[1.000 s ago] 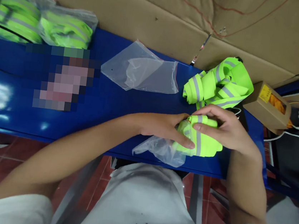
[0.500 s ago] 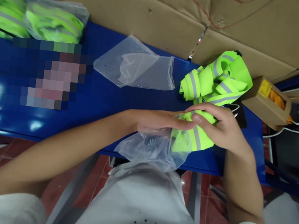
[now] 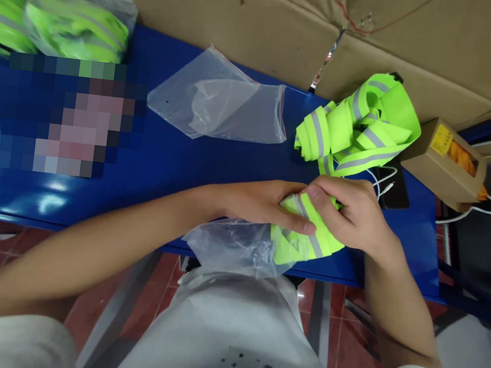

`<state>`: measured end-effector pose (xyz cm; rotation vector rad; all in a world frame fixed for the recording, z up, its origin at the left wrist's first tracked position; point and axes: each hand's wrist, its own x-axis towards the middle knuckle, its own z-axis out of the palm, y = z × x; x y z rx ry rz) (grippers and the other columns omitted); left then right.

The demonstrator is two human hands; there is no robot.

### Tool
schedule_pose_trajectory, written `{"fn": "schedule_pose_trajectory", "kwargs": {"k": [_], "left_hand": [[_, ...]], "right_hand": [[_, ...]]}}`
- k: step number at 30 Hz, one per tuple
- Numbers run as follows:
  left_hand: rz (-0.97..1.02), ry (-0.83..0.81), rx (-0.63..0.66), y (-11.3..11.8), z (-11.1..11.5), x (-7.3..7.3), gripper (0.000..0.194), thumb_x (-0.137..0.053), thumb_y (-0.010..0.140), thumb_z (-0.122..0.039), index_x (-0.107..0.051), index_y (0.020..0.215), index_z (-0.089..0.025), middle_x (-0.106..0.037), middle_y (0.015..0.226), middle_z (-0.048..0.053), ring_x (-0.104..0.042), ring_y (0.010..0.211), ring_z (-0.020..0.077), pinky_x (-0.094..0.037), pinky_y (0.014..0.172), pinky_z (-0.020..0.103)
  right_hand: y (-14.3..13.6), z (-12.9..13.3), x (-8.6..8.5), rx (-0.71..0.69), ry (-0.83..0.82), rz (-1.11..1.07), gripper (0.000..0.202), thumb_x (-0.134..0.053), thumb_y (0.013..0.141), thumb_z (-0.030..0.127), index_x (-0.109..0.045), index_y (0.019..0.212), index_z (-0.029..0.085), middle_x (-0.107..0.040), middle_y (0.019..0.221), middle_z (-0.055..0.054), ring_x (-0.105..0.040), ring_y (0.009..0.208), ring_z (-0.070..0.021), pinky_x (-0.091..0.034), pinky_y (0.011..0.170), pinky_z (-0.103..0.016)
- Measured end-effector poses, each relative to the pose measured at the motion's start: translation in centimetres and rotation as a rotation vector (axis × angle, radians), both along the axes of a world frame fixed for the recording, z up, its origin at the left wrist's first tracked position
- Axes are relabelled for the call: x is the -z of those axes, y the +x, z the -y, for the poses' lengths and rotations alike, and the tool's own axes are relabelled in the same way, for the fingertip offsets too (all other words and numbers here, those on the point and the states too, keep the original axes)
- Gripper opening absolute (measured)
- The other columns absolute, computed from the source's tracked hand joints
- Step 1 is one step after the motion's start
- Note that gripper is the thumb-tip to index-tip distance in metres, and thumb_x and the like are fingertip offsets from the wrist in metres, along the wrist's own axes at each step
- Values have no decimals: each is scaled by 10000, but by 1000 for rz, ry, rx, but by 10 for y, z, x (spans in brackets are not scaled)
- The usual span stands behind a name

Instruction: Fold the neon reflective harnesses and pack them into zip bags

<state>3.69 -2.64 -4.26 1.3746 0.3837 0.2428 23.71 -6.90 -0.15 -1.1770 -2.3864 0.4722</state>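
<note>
My left hand (image 3: 265, 203) and right hand (image 3: 355, 211) are both closed on a folded yellow-green strap (image 3: 325, 240) with grey stripes, right of centre and a little below the middle of the frame. My left thumb lies across its face; my right thumb presses near its upper edge, the two hands almost meeting there. A crumpled clear bag (image 3: 230, 244) covers part of the strap's left end and spreads from under my left hand toward the lower middle of the frame. How far the strap sits inside it I can't tell.

Just above my right hand, toward the upper right, a loose strap (image 3: 368, 142) lies in a heap on the blue table (image 3: 159, 162). Beside it are a white cable (image 3: 379, 181) and a cardboard box (image 3: 445, 165). Flat clear bags (image 3: 236, 109) overlap at upper centre, and filled bags (image 3: 79, 26) sit at the upper left.
</note>
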Motion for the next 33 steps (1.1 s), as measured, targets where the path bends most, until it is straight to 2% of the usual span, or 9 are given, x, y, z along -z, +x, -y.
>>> {"fn": "schedule_pose_trajectory", "kwargs": {"k": [3, 8, 11, 15, 18, 21, 24, 29, 33], "left_hand": [[-3, -16, -15, 1, 3, 2, 465, -780, 850, -455, -658, 1221, -203, -694, 1305, 53, -610, 1272, 244, -487, 1045, 364], [39, 8, -24, 3, 5, 4, 433, -863, 756, -401, -677, 1082, -186, -730, 1138, 38, -664, 1129, 229, -515, 978, 356], [45, 94, 31, 1, 8, -5, 394, -897, 710, -300, -668, 1003, -171, -736, 1043, 16, -675, 1040, 210, -518, 939, 332], [-67, 283, -13, -4, 13, -21, 317, -821, 770, -205, -641, 1025, -153, -730, 1011, 20, -677, 962, 194, -508, 851, 304], [-131, 470, -79, -7, 12, -24, 249, -740, 825, -277, -630, 1019, -165, -735, 972, 25, -692, 912, 210, -488, 788, 303], [-175, 632, -225, -9, 8, -23, 270, -675, 848, -305, -626, 1083, -182, -740, 1021, 35, -709, 937, 231, -480, 795, 307], [-240, 715, -385, -10, 3, -21, 397, -702, 844, -381, -607, 1173, -182, -736, 1077, 48, -713, 973, 251, -477, 810, 305], [-348, 699, -391, -6, -1, -13, 774, -774, 742, -676, -563, 1293, -176, -737, 1084, 83, -714, 985, 297, -462, 783, 311], [-438, 652, -297, -3, -1, -11, 651, -721, 704, -798, -678, 850, -165, -711, 798, 62, -680, 803, 271, -401, 674, 302]], "right_hand": [[-4, 1, 3, 3, 63, -29, 236, -517, 1006, 222, -559, 774, 208, -560, 617, 40, -505, 513, -87, -372, 526, -245], [-16, 15, 3, 166, 236, 60, 151, -573, 956, 234, -569, 807, 214, -580, 575, 40, -508, 463, -97, -336, 467, -272], [-22, 23, 3, 175, 326, 76, 144, -564, 931, 218, -584, 789, 220, -600, 569, 22, -525, 472, -124, -340, 484, -315], [-24, 25, 5, 98, 400, -38, 108, -560, 886, 179, -604, 798, 224, -638, 595, 5, -555, 513, -157, -386, 536, -356], [-20, 20, 4, 107, 381, -111, 99, -588, 915, 304, -651, 888, 231, -700, 769, -51, -648, 715, -232, -487, 696, -419], [-15, 12, 3, 75, 259, -127, 324, -692, 903, 469, -659, 1140, 251, -696, 1137, -126, -667, 1047, -324, -526, 925, -497], [-12, 6, 7, 100, 231, -174, 407, -754, 887, 436, -630, 1242, 278, -673, 1239, -124, -641, 1178, -325, -521, 1024, -480], [-16, 4, 23, 273, 356, -132, 117, -619, 982, 321, -691, 1003, 231, -724, 934, -81, -703, 878, -241, -551, 795, -375], [-20, 7, 21, 324, 399, -173, 173, -586, 995, 295, -672, 858, 235, -721, 780, -48, -678, 717, -203, -528, 680, -351]]}}
